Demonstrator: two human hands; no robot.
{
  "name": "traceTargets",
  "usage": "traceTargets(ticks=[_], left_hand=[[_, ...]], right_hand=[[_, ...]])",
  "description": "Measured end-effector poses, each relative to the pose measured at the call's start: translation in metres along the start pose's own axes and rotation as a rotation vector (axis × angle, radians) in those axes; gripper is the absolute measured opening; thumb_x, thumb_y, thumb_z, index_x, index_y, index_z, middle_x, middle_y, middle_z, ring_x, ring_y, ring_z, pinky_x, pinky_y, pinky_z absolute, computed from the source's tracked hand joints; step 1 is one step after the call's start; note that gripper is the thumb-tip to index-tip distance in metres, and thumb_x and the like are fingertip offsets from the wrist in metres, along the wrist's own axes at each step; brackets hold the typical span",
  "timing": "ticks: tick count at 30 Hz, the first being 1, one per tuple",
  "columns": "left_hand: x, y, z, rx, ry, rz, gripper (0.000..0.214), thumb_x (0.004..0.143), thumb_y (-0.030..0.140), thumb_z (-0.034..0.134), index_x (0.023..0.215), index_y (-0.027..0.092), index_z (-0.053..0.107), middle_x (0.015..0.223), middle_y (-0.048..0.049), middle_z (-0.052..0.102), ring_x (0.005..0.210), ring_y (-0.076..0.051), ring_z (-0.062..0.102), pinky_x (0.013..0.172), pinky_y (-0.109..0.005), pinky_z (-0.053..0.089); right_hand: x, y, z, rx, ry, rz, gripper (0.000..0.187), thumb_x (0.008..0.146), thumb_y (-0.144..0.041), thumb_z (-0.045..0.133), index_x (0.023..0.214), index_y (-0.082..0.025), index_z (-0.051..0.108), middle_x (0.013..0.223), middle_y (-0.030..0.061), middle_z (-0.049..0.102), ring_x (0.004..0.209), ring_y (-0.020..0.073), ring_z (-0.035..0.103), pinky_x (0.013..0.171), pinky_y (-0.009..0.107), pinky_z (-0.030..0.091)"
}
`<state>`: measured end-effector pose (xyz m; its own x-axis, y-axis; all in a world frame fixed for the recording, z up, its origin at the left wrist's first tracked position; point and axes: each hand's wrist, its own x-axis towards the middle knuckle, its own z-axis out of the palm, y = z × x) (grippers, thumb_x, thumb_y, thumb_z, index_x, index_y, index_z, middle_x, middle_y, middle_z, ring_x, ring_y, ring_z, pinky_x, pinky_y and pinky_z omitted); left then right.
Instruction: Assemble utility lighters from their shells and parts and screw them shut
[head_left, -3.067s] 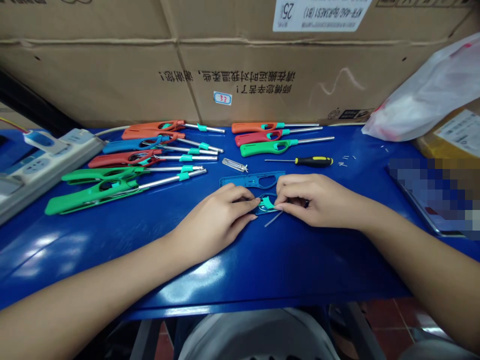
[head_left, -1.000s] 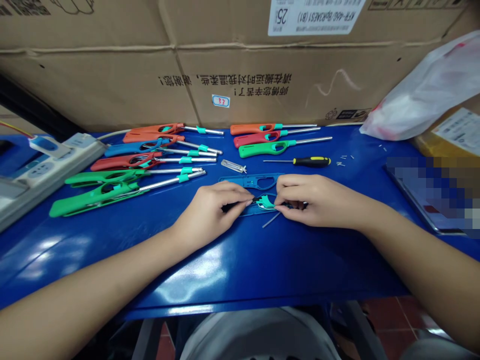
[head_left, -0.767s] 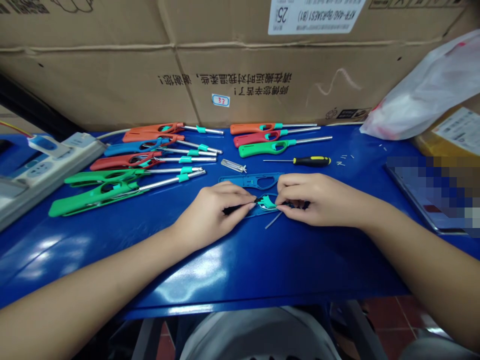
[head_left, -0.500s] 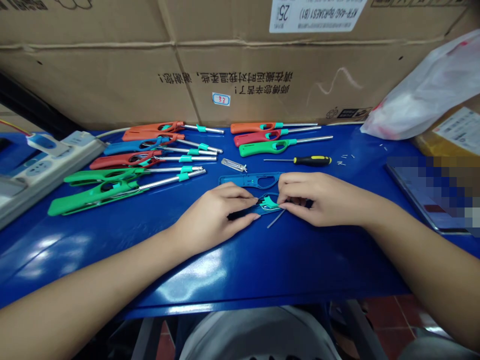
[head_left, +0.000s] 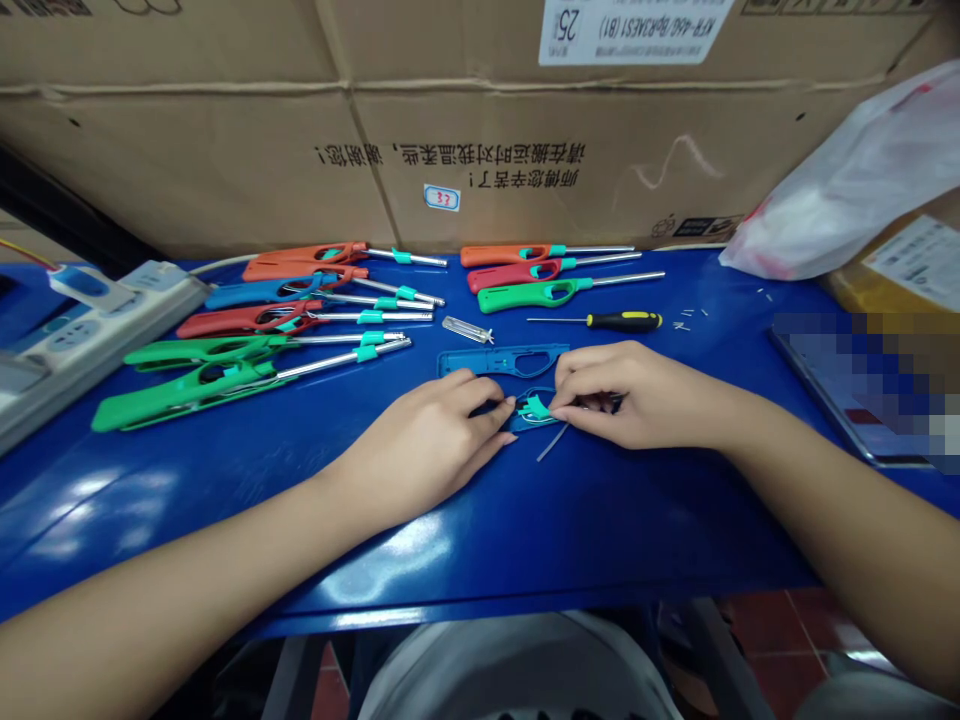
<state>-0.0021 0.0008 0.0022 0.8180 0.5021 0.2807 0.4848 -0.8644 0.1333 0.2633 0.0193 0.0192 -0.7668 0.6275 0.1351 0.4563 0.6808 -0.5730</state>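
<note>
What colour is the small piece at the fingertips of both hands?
Teal; the small piece shows best in the head view.

Lighters [head_left: 255, 320] lie behind the left hand [head_left: 427, 440], a screwdriver [head_left: 624, 321] behind the right hand [head_left: 637, 395], cartons [head_left: 225, 160] beyond

Teal trigger [head_left: 535, 407], blue shell [head_left: 501, 361], yellow-black screwdriver [head_left: 625, 321], blue table [head_left: 465, 520].

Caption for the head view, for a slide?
Left hand holds a blue lighter shell; right hand pinches its teal trigger.
</note>
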Motion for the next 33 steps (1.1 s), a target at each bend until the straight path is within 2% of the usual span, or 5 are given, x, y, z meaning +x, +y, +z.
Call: traceTargets(ticks=[5, 12, 20, 26, 33], left_hand=[[-0.001, -0.002, 0.005, -0.184, 0.072, -0.093, 0.029, 0.1, 0.027, 0.062, 0.122, 0.012, 0.071, 0.11, -0.012, 0.069, 0.102, -0.024, 0.066, 0.091, -0.038, 0.059], [0.001, -0.002, 0.008, -0.365, 0.108, -0.177, 0.032, 0.097, 0.021, 0.064, 0.129, 0.018, 0.068, 0.112, -0.0096, 0.066, 0.102, -0.021, 0.067, 0.093, -0.037, 0.059], [0.0, -0.005, 0.012, -0.33, 0.076, -0.114, 0.043, 0.1, 0.017, 0.056, 0.143, 0.019, 0.058, 0.122, -0.012, 0.064, 0.114, -0.023, 0.061, 0.102, -0.042, 0.054], [0.0, -0.007, 0.013, -0.272, 0.002, -0.107, 0.046, 0.103, 0.018, 0.047, 0.149, 0.025, 0.054, 0.124, -0.0133, 0.057, 0.117, -0.025, 0.055, 0.103, -0.047, 0.052], [0.001, -0.007, 0.012, -0.209, -0.034, -0.106, 0.046, 0.105, 0.02, 0.043, 0.149, 0.021, 0.053, 0.127, -0.0155, 0.056, 0.117, -0.028, 0.053, 0.102, -0.05, 0.05]], right_hand=[[0.002, 0.002, 0.002, 0.091, 0.021, 0.152, 0.018, 0.091, -0.03, 0.07, 0.08, -0.017, 0.073, 0.081, 0.004, 0.067, 0.068, 0.0128, 0.06, 0.062, 0.026, 0.047], [0.002, 0.002, 0.004, 0.084, 0.063, 0.12, 0.017, 0.09, -0.032, 0.072, 0.082, -0.017, 0.07, 0.078, 0.0011, 0.063, 0.062, 0.01, 0.055, 0.057, 0.024, 0.045], [0.005, 0.003, 0.007, 0.006, 0.132, 0.142, 0.024, 0.088, -0.035, 0.075, 0.077, -0.018, 0.063, 0.069, -0.0019, 0.057, 0.059, 0.0101, 0.05, 0.055, 0.023, 0.04], [0.0, -0.002, -0.011, -0.105, 0.195, 0.153, 0.025, 0.099, -0.028, 0.055, 0.078, -0.019, 0.065, 0.073, 0.0016, 0.066, 0.066, 0.0131, 0.058, 0.064, 0.026, 0.044], [-0.004, 0.004, -0.015, -0.096, 0.016, 0.274, 0.014, 0.087, -0.031, 0.067, 0.085, -0.018, 0.072, 0.067, -0.0008, 0.063, 0.055, 0.011, 0.053, 0.051, 0.024, 0.04]])
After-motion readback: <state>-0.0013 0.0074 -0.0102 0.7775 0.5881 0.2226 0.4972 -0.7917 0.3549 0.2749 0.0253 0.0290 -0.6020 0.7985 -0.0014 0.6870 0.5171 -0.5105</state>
